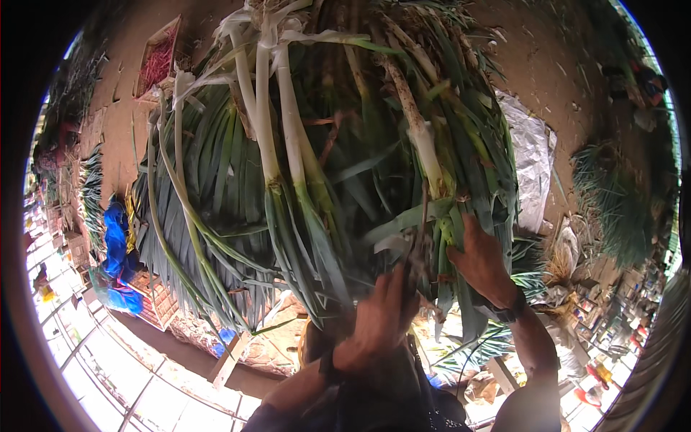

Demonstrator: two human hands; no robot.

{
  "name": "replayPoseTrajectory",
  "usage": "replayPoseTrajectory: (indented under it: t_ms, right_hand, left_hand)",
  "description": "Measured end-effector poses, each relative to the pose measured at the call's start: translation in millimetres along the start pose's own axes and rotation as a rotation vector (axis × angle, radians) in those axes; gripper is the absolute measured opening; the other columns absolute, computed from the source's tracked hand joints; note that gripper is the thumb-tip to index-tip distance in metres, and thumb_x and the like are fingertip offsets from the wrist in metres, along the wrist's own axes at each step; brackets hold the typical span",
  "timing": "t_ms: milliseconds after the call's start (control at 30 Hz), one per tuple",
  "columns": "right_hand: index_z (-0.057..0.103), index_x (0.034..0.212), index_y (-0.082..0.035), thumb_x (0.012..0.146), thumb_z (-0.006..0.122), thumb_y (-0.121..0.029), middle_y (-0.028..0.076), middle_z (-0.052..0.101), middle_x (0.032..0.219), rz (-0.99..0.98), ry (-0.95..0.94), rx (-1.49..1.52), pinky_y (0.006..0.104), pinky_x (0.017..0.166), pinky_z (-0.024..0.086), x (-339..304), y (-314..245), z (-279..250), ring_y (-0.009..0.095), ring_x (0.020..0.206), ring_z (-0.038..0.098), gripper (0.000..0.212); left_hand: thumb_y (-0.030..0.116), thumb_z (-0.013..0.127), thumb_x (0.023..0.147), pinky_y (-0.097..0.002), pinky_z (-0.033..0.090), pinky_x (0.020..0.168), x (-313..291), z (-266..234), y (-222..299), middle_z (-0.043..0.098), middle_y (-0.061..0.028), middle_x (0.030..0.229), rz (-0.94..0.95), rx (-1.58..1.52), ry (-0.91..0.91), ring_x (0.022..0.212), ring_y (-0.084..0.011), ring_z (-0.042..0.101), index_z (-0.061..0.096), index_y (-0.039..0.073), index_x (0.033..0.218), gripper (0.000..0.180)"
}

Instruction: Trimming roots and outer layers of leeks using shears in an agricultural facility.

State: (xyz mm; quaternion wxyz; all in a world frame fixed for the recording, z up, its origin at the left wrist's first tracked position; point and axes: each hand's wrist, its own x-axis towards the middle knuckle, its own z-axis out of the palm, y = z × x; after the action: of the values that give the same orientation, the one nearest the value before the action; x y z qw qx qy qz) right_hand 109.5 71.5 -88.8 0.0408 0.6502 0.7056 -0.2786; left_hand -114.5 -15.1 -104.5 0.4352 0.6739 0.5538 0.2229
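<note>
Handling a Large Bundle of Leeks

Item 1, bundle of leeks (317, 165): fills the upper and middle part of my view, white stalks pointing up and away, long dark green leaves fanning down toward me. One stalk on the right looks dirtier and rougher than the clean white ones at left.

Item 2, left hand (381, 317): low centre, at the lower edge of the leaves, motion-blurred. Fingers appear curled together into the foliage, though I cannot tell exactly what they pinch. A dark band sits at the wrist.

Item 3, right hand (484, 261): right of centre, palm against the leaves just under the rough stalk, fingers closed around a clump of green blades. A dark wristwatch (508, 314) is on the wrist.

Item 4, white sack (531, 160): lying on the brown dirt ground (554, 65), just right of the bundle.

Item 5, blue plastic sheet (115, 248): crumpled at far left, beside more greens.

Item 6, wooden crate (160, 59): upper left, holding something reddish.

Item 7, second heap of greens (619, 209): far right, well apart from the hands.
</note>
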Motion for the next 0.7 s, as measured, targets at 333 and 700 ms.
replayPoseTrajectory:
  t_ms: [333,700]
  right_hand:
    - [0.053,0.13,0.0,0.083,0.077,-0.008,0.018,0.067,0.116,0.125,-0.167,0.551,0.0389,0.088,0.052,15.9,84.6,-23.4,0.025,0.103,0.066,0.054]
    - [0.05,0.132,0.0,0.1,0.058,-0.029,0.013,0.063,0.118,0.042,-0.081,1.275,0.0396,0.094,0.05,71.4,69.9,-132.1,0.021,0.108,0.064,0.044]
  left_hand:
    - [0.022,0.071,0.088,-0.0492,0.055,0.06,41.8,-0.1,-14.1,0.06,-0.0252,0.112,0.114,-0.004,0.082,0.08,-0.0444,0.066,0.04,-0.005,0.144,0.07]
    - [0.028,0.075,0.084,-0.0462,0.058,0.066,-56.0,-0.4,-21.0,0.059,-0.0279,0.117,0.118,0.085,-0.165,0.09,-0.0428,0.064,0.04,-0.01,0.143,0.079]
